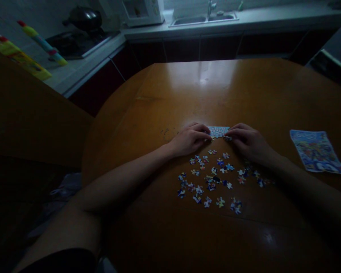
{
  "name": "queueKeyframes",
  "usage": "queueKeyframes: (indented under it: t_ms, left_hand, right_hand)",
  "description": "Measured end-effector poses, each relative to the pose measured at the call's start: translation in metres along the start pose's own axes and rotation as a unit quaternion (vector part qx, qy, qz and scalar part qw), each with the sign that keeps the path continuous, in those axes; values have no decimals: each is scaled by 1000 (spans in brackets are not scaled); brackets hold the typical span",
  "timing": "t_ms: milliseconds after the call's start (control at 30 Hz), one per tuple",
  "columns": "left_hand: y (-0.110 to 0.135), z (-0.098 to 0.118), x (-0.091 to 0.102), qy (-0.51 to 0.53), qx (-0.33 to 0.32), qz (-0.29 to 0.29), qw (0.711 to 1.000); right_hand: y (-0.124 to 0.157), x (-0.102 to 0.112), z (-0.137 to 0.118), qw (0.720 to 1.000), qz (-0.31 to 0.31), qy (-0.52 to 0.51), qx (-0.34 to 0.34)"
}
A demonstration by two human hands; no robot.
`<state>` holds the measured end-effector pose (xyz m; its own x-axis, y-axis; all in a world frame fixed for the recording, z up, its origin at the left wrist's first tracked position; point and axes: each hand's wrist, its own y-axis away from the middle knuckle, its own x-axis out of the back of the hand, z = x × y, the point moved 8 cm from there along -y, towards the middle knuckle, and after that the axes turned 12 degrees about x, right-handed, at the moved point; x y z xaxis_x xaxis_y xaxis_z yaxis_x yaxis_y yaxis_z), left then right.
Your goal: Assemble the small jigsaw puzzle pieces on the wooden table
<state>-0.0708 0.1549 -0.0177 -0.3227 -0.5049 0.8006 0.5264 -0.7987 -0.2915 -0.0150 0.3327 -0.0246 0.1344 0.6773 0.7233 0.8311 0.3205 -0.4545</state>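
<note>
A small joined strip of jigsaw puzzle (pixel 218 131), light blue with a pale pattern, lies flat on the wooden table between my hands. My left hand (pixel 191 139) rests at its left end, fingers curled and closed on that edge, with a piece by the thumb tip. At the right end, my right hand (pixel 247 143) has thumb and fingers pinched together on a puzzle piece (pixel 227 138) along the lower edge; the fingers partly hide it. Several loose puzzle pieces (pixel 211 186), multicoloured, are scattered on the near side of the strip.
On the right of the table (pixel 165 91) lies a creased, colourful printed sheet (pixel 315 151). Beyond the table runs a counter with a sink (pixel 204 19), a microwave (pixel 142 12), and a dark pot (pixel 85 19) on the stove. Bottles stand at the far left.
</note>
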Motion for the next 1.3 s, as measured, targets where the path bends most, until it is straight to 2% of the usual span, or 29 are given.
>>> queueKeyframes:
  t_ms: [133, 267, 467, 633, 733, 933, 1167, 1300]
  left_hand:
    - [0, -1, 4, 19, 7, 28, 999]
    - [0, -4, 10, 31, 23, 54, 998]
    - [0, -7, 11, 42, 25, 69, 996]
    - [0, -6, 12, 51, 23, 73, 996]
    - [0, -6, 12, 51, 23, 72, 996]
    - [-1, -8, 11, 50, 27, 66, 996]
    - [-1, -8, 11, 54, 33, 62, 996]
    - [-1, -8, 11, 61, 28, 65, 996]
  right_hand:
    - [-2, 11, -14, 999, 20, 27, 16]
    - [-2, 18, -61, 994, 30, 73, 81]
    - [11, -19, -132, 981, -74, 67, 167]
    - [23, -44, -165, 962, -145, 49, 224]
    - [27, -52, -171, 955, -173, 36, 240]
    - [28, -57, -161, 956, -198, 49, 209]
    - [38, -68, -172, 935, -262, -8, 240]
    - [39, -72, -169, 933, -269, -16, 237]
